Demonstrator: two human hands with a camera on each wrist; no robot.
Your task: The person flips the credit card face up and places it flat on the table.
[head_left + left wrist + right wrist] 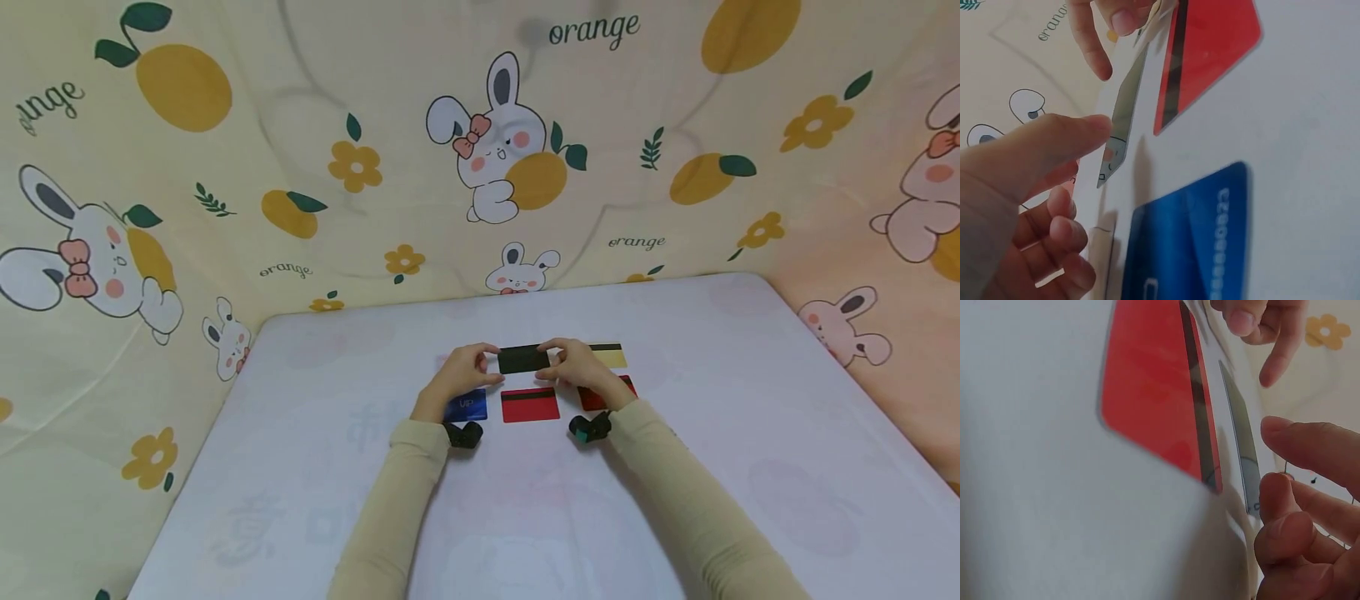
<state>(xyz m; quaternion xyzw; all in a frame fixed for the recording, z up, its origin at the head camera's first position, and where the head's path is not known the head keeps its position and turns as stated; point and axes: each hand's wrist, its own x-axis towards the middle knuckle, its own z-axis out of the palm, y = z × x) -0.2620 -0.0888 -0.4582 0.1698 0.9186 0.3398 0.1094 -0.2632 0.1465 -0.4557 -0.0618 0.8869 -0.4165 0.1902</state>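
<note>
A black card [523, 359] lies in the back row of cards on the white table, between both hands. At its left edge is my left hand [459, 373], thumb and index finger spread; in the left wrist view the thumb [1094, 130] overlaps the shiny card [1129, 103]. My right hand [583, 368] is at the right edge, index fingertip by the far corner and thumb lower down. Its other fingers [1285, 534] bend loosely in the right wrist view. Directly in front of the black card lies a red card [530, 406] with a dark stripe.
A blue VIP card [467, 406] lies below the left hand. Partly behind the right hand are a gold card [611, 356] and another red card [591, 400]. A pale card [1101, 256] shows beside the left fingers. A printed cloth [420, 167] hangs behind the table [300, 467].
</note>
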